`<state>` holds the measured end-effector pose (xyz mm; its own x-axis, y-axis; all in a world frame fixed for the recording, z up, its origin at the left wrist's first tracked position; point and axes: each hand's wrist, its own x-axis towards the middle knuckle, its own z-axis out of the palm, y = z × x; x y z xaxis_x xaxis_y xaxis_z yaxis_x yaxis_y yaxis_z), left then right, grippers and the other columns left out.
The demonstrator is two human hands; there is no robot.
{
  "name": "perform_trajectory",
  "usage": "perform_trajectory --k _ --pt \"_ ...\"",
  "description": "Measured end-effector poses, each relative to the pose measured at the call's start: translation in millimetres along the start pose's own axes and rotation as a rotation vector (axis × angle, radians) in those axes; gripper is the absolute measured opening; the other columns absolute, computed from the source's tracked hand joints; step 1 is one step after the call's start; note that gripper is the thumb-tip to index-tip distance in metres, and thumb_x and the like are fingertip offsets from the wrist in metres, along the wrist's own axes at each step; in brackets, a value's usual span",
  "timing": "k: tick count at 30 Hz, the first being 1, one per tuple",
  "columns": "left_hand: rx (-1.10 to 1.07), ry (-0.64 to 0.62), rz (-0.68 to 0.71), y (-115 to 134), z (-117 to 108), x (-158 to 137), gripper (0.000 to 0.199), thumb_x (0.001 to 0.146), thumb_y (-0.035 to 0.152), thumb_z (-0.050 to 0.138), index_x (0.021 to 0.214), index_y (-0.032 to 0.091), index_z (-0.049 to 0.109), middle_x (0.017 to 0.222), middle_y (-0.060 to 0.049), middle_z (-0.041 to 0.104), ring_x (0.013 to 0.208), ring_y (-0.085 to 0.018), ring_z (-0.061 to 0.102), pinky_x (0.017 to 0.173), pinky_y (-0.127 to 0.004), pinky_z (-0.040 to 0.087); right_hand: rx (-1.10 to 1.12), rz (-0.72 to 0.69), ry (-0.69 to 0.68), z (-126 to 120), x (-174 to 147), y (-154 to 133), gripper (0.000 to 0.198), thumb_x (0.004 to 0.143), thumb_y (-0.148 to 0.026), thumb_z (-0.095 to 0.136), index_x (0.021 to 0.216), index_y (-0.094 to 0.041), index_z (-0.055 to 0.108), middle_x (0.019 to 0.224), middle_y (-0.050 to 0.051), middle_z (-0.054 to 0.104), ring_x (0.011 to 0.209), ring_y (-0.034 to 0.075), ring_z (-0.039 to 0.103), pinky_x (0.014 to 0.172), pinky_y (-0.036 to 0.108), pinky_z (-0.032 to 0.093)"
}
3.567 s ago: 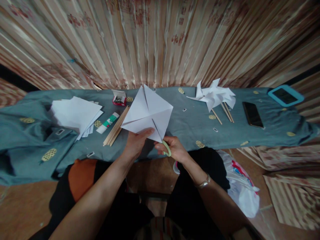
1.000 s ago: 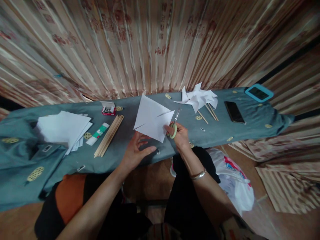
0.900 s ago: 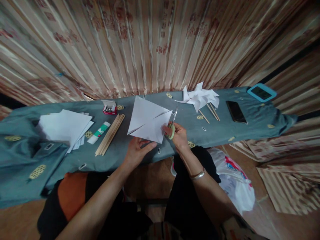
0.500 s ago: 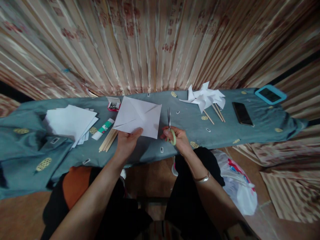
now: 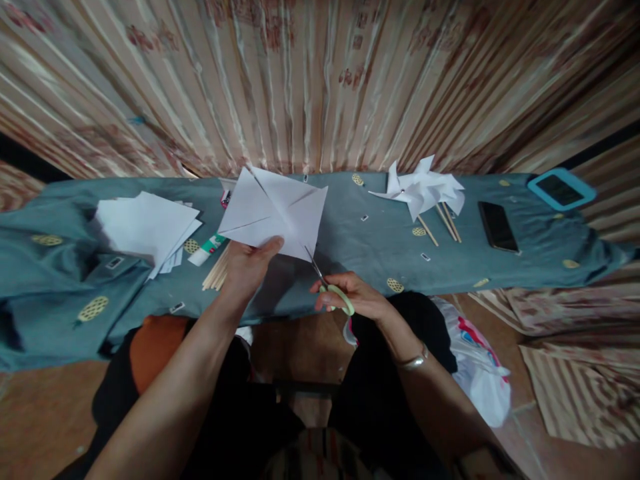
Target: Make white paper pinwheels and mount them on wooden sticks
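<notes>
Swinging leftward since half a second ago, the scissors (image 5: 319, 272) are now meeting the near corner of the white sheet (image 5: 285, 207). I am watching the right grip (image 5: 355, 293) holding them by their pale handles, while the left grip (image 5: 253, 260) is pinching the sheet's near edge, thumb on top. That sheet is reaching out just ahead of the left grip, apparently held clear of the bench (image 5: 380, 240); slits are running inward from its other three corners. I am judging the step in hand to be slitting the fourth; the next move is calling for a steady sheet and blades aimed at its centre. The scissors' long axis is pointing forward and left from the right grip; the squarish sheet is showing no clear long axis, one corner pointing toward that grip.
</notes>
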<state>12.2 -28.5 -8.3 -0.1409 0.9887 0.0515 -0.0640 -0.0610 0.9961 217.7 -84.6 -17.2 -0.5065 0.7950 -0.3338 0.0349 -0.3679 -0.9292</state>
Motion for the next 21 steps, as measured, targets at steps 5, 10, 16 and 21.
perform_trajectory --k 5,10,16,21 --pt "0.053 0.029 -0.022 5.1 3.7 -5.1 0.038 0.063 0.036 0.081 0.095 0.019 0.07 0.077 -0.002 0.074 0.092 -0.028 0.07 0.096 -0.042 0.053 0.019 0.019 0.004 0.9 -0.4 -1.8 0.046 0.065 -0.054 0.084 0.082 -0.014 0.069 0.07 0.0 0.069 0.058 0.008 0.06 0.057 0.021 0.053" --pt "0.035 0.027 -0.041 6.1 5.8 -8.4 0.044 0.062 0.035 0.081 0.101 0.018 0.068 0.079 -0.003 0.073 0.094 -0.028 0.07 0.09 -0.038 0.055 0.007 0.001 0.006 0.5 0.2 -0.2 0.045 0.066 -0.054 0.083 0.082 -0.015 0.07 0.069 0.0 0.069 0.059 0.009 0.062 0.056 0.021 0.054" --pt "0.044 0.028 -0.037 2.5 5.8 -8.2 0.045 0.064 0.034 0.078 0.103 0.015 0.067 0.08 -0.003 0.073 0.091 -0.027 0.07 0.092 -0.038 0.054 -0.004 -0.007 0.018 0.8 0.7 0.0 0.045 0.066 -0.054 0.083 0.082 -0.014 0.07 0.069 0.0 0.069 0.058 0.009 0.061 0.057 0.021 0.053" --pt "0.053 0.033 -0.058 4.1 5.4 -8.8 0.045 0.062 0.032 0.078 0.102 0.014 0.068 0.079 -0.003 0.072 0.091 -0.027 0.07 0.093 -0.038 0.054 -0.022 -0.013 0.014 0.8 0.9 0.4 0.046 0.067 -0.056 0.082 0.083 -0.015 0.069 0.07 0.0 0.07 0.06 0.009 0.062 0.057 0.021 0.053"
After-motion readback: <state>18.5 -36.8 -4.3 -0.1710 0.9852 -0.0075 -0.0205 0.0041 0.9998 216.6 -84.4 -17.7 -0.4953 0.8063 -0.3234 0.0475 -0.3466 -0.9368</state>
